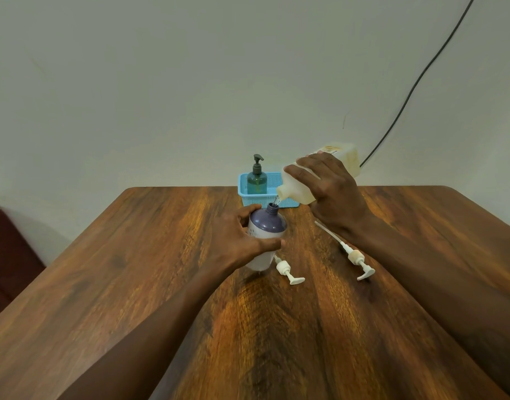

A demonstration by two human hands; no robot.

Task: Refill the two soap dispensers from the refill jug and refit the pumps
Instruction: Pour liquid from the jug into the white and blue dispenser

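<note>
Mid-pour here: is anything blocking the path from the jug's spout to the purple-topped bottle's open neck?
Nothing visible does. The spout of the refill jug hangs just above the open neck of the purple-topped bottle, with what looks like a thin stream between them. The two loose pumps lie on the table, nearer the person, clear of the pour.

Left hand (pixel 238 241), right hand (pixel 330 189), seemingly curled

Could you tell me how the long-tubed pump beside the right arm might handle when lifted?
The pump looks like light plastic, probably easy to lift. Its thin dip tube would likely flex. Its bent spout should stop it rolling far.
</note>
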